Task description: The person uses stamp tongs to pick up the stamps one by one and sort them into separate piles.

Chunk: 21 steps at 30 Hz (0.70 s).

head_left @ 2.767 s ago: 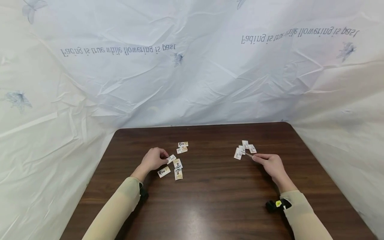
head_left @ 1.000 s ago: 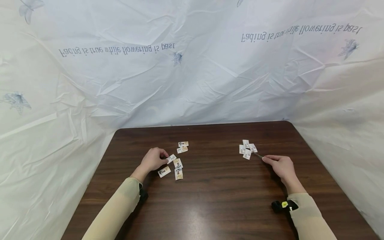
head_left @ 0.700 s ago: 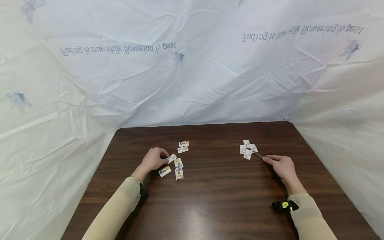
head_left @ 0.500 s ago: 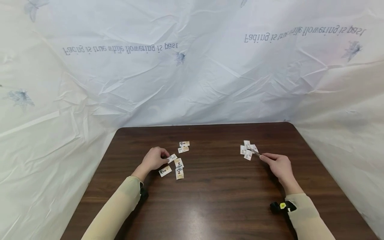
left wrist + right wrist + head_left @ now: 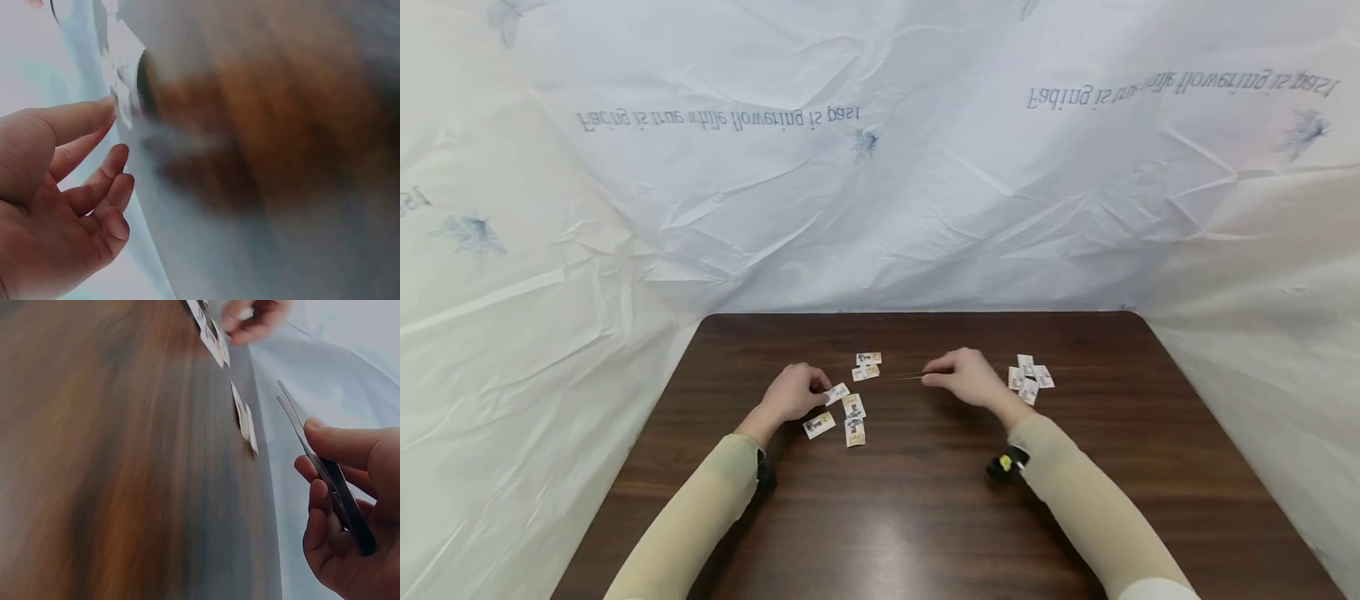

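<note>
My left hand point(image 5: 793, 392) pinches the near-left edge of a small postage stamp point(image 5: 838, 393) between thumb and index finger, while the other fingers curl loosely. In the left wrist view, the fingertips point(image 5: 107, 109) meet at the stamp's edge. A pair of tweezers point(image 5: 331, 481) is gripped by my right hand point(image 5: 970, 379), its tips parted with nothing between them and pointing left toward the stamps. Near the left hand are two stamps in a column, the upper one point(image 5: 853, 406) and the lower one point(image 5: 855, 432), and a tilted stamp point(image 5: 819, 425).
Farther back on the dark wooden table point(image 5: 917, 500) lie two stamps, one point(image 5: 868, 357) just behind the other point(image 5: 865, 372). A cluster of several pale stamps point(image 5: 1026, 363) sits beyond the right wrist. White printed sheeting point(image 5: 880, 208) hangs around the table's far and side edges.
My right hand has moved left with the tweezers, away from the pale stamp cluster toward the table's middle. Earlier, those pale stamps were shifted into a tighter arrangement. The left hand stays at its stamp.
</note>
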Available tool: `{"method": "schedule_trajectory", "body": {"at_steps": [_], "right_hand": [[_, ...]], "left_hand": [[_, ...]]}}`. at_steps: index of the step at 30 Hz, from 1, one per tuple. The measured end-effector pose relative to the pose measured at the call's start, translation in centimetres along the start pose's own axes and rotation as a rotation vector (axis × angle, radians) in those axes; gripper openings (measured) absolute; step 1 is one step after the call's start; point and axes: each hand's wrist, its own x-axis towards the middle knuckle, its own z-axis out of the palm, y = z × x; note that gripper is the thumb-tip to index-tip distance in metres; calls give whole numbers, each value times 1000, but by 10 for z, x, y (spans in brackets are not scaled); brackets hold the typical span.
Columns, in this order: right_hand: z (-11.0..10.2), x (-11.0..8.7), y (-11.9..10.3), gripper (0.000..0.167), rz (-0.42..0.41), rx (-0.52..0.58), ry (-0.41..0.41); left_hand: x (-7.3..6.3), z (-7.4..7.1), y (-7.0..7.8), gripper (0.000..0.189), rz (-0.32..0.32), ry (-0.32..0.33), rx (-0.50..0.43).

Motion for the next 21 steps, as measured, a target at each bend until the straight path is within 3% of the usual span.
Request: {"method": "schedule_trajectory", "body": {"at_steps": [4,7,12,21], "right_hand": [[24,37,-26,23,-8,12,-102],[37,55,-37,21,7,-27,-155],[47,66,-44,14,50,-77,-197],[56,73,-50,11,56,-47,-220]], "left_hand": [[1,-4,-1,4,-4,30,-21],[2,-5,0,5,-16,34,-18],[3,-3,5,9,-56,-1,28],[5,0,3,10,-89,-6,57]]}}
